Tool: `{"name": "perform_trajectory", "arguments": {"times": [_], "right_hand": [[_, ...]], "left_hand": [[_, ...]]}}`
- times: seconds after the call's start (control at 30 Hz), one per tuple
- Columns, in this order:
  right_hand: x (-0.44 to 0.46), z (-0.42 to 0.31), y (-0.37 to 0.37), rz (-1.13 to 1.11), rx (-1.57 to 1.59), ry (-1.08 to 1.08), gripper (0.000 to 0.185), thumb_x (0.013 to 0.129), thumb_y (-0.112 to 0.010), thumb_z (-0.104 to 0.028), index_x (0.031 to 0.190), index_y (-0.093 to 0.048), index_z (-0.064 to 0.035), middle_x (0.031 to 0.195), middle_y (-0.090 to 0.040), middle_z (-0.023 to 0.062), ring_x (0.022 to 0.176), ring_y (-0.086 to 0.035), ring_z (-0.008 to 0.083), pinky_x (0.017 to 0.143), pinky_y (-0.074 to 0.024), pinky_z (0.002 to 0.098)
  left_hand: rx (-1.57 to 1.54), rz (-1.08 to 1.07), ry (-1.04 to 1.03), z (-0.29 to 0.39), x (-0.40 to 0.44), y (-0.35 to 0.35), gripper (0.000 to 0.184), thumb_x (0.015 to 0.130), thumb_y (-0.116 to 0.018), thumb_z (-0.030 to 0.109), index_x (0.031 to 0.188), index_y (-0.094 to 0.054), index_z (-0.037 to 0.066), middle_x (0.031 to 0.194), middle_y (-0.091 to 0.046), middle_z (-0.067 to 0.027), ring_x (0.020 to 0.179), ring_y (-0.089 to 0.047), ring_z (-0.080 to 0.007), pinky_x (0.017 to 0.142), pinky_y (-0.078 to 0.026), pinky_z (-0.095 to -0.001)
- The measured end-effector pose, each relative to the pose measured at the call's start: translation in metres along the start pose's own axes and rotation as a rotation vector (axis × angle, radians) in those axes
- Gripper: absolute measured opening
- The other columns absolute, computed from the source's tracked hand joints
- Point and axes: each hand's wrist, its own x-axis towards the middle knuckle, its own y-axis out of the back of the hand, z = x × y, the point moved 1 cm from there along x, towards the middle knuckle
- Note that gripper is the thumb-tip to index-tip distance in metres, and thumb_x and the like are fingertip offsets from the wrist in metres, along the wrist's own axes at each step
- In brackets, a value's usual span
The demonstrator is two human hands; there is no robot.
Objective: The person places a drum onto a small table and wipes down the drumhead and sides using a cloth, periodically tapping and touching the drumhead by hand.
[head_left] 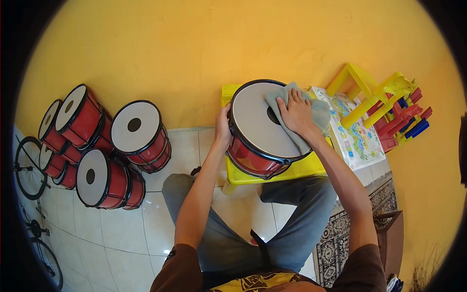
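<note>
A red drum (253, 156) with black rims and a pale drumhead (250, 109) sits slightly tilted on a yellow plastic stool or small table (238, 176). My left hand (223, 127) grips the drum's left side at the rim. On the drumhead's right half lies a grey-green cloth (318, 113), part of it draped past the rim. My right hand (296, 114) holds this cloth pressed against the head, thumb and fingers somewhat apart. The cloth partly covers the dark round spot (274, 115) at the head's middle.
Several similar red drums stand at the left, among them one upright drum (141, 131) and one tipped drum (112, 182). A bicycle wheel (30, 168) is at the far left. On the right, yellow plastic furniture (360, 80) rests on a printed tabletop (357, 131). A patterned rug (335, 233) lies below.
</note>
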Motion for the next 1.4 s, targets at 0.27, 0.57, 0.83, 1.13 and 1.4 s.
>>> {"name": "perform_trajectory", "arguments": {"times": [0.27,0.57,0.83,1.13,1.4], "right_hand": [[0.021,0.001,0.002,-0.069,0.051,0.28,0.07,0.098,-0.035,-0.052,0.147,-0.038,-0.002,0.154,-0.031,0.0217,0.145,-0.026,0.0329,0.118,-0.0183,0.0518],[0.027,-0.006,0.001,-0.102,0.058,0.294,0.073,0.097,-0.033,-0.056,0.148,-0.036,-0.0041,0.157,-0.027,0.0192,0.147,-0.023,0.0307,0.119,-0.0166,0.0491],[0.003,0.012,0.006,-0.082,-0.042,0.036,0.076,0.097,-0.031,-0.058,0.147,-0.037,-0.0013,0.156,-0.027,0.0232,0.146,-0.023,0.0347,0.117,-0.0158,0.0543],[-0.056,0.018,0.028,0.003,-0.141,0.061,0.073,0.098,-0.034,-0.055,0.142,-0.044,0.0027,0.144,-0.041,0.0312,0.137,-0.039,0.0404,0.109,-0.0293,0.0572],[-0.091,0.005,0.069,-0.095,-0.061,0.002,0.069,0.099,-0.034,-0.053,0.132,-0.053,0.0056,0.133,-0.052,0.0315,0.118,-0.057,0.0422,0.1,-0.0441,0.0488]], "left_hand": [[0.033,-0.016,-0.002,0.004,-0.001,-0.003,0.049,0.101,-0.031,0.029,0.129,-0.058,-0.001,0.121,-0.063,-0.0101,0.108,-0.059,-0.0177,0.097,-0.044,-0.0312],[0.024,0.002,0.028,0.007,-0.003,-0.005,0.048,0.101,-0.031,0.033,0.126,-0.058,0.001,0.117,-0.064,-0.0088,0.106,-0.059,-0.0169,0.095,-0.045,-0.0311],[0.044,-0.015,0.0,0.0,0.001,0.003,0.043,0.1,-0.037,0.038,0.114,-0.062,0.006,0.105,-0.065,-0.0037,0.098,-0.06,-0.0136,0.089,-0.047,-0.0291],[0.054,-0.009,-0.025,0.002,0.0,0.001,0.043,0.099,-0.038,0.039,0.114,-0.062,0.006,0.105,-0.065,-0.0039,0.098,-0.06,-0.0135,0.089,-0.046,-0.0289],[0.065,0.025,0.016,0.006,-0.004,-0.004,0.05,0.1,-0.032,0.032,0.129,-0.058,0.0,0.116,-0.065,-0.0092,0.104,-0.06,-0.016,0.092,-0.047,-0.0297]]}}
